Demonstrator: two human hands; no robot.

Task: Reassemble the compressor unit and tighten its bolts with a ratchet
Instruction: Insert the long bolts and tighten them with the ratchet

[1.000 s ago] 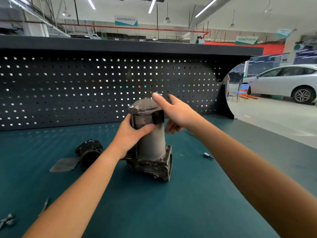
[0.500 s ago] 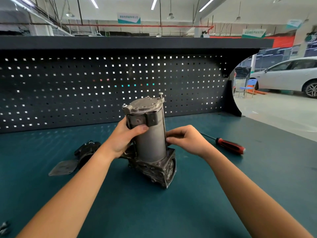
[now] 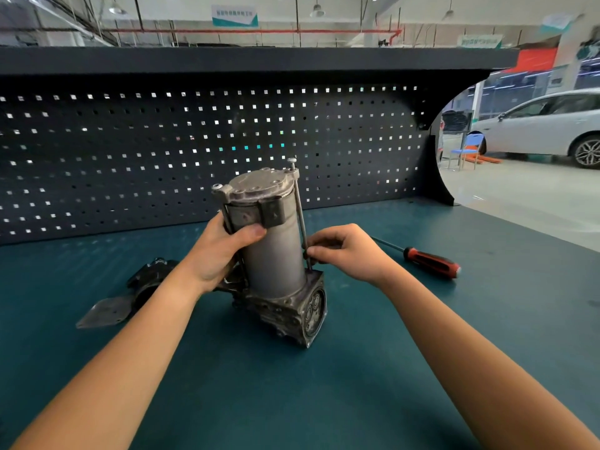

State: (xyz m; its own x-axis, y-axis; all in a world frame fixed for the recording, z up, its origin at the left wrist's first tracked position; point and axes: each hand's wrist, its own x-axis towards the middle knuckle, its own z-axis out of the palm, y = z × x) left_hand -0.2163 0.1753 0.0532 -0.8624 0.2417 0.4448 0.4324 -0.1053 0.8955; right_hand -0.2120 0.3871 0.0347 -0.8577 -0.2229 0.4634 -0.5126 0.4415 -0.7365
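Midway: left hand grips the grey metal compressor cylinder, right hand pinches a long steel bolt, seemingly unseated; ratcheting remains.

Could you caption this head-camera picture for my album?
Left hand grips the upright grey metal compressor cylinder while the right hand pinches a long thin bolt beside it.

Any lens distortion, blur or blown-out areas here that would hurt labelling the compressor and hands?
Head view: wide-angle bending bows the pegboard rows; the compressor unit, left hand and right hand are sharp; pegboard holes glow with backlight, and the floor by the car looks washed out.
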